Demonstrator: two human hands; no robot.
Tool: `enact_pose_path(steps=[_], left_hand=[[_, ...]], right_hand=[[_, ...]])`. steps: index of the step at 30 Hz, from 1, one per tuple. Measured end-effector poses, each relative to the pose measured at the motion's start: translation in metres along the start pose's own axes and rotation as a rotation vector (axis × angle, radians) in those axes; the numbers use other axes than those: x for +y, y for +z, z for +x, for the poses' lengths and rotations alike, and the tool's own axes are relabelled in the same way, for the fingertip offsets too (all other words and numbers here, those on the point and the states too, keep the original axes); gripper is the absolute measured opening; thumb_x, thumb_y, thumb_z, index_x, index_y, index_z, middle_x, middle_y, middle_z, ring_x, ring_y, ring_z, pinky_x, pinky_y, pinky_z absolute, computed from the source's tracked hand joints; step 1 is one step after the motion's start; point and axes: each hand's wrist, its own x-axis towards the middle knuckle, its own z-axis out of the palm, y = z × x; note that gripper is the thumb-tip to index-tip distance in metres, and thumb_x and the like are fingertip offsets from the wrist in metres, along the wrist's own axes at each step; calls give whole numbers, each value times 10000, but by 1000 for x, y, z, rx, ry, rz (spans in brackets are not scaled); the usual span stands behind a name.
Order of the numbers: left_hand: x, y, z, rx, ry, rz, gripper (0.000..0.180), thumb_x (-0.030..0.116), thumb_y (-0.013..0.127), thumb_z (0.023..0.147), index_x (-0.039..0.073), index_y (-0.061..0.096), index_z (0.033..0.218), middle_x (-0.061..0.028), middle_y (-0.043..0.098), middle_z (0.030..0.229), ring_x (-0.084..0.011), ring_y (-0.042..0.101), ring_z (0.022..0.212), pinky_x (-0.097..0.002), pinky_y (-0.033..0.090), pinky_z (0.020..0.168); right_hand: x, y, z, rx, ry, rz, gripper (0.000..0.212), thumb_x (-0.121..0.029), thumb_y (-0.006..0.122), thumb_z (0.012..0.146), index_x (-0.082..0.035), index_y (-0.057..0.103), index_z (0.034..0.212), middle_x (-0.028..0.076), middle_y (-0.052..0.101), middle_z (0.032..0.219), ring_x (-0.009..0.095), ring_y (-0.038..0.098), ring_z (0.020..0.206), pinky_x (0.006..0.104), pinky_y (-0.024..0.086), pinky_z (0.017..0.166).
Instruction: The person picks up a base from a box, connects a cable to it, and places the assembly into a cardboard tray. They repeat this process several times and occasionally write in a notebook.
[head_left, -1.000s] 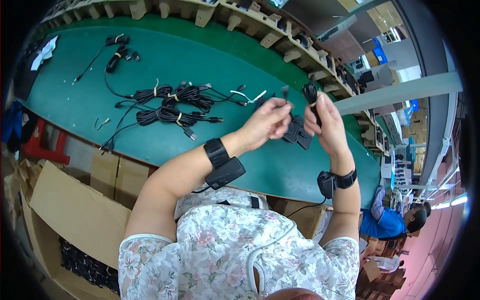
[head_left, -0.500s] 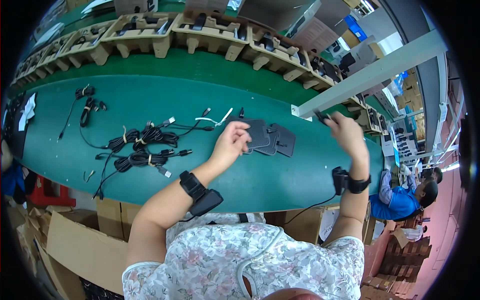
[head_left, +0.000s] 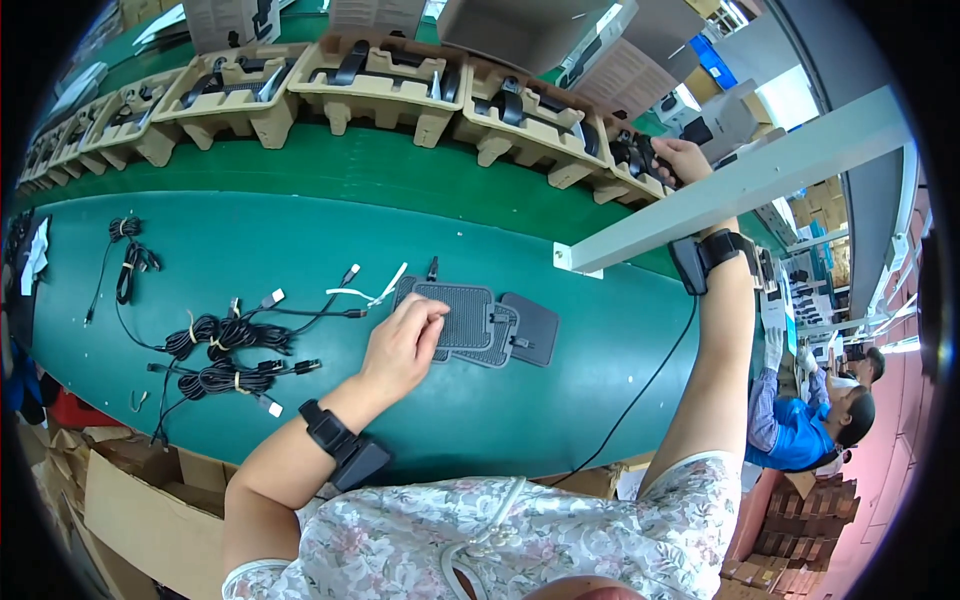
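My left hand [head_left: 403, 345] is loosely curled over the left edge of a small stack of dark grey ribbed pads [head_left: 466, 318], and nothing shows in its fingers. A plain dark flat plate [head_left: 532, 328] sticks out from the stack's right side. Reaching far to the right, past a white metal post, my right hand [head_left: 683, 160] is closed on a black part [head_left: 642, 155] at a moulded tray [head_left: 622, 187]. The part's shape is hard to make out against the tray's other black contents. Both wrists wear black strapped devices.
Bundled black cables [head_left: 228, 340] lie on the green table's left half, with white ties [head_left: 372, 292] beside the pads. A row of beige moulded trays [head_left: 375, 95] holding black parts runs along the back. The white post [head_left: 740, 185] slants across the right. A co-worker [head_left: 805, 420] sits at right.
My right hand has moved up and away to the tray behind the post, carrying a small black part. My left hand has stayed by the pads while the view shifted.
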Motion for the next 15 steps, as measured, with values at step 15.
enact_pose_path(steps=[15], left_hand=[[4,-6,6,-72,-31,82,112,-8,555,819,23,556,926,-103,555,844,-243,564,640,-318,453,533]], right_hand=[[42,59,118,236,-186,-372,295,-262,553,884,28,557,940,124,592,736,172,547,557,291,430,480]])
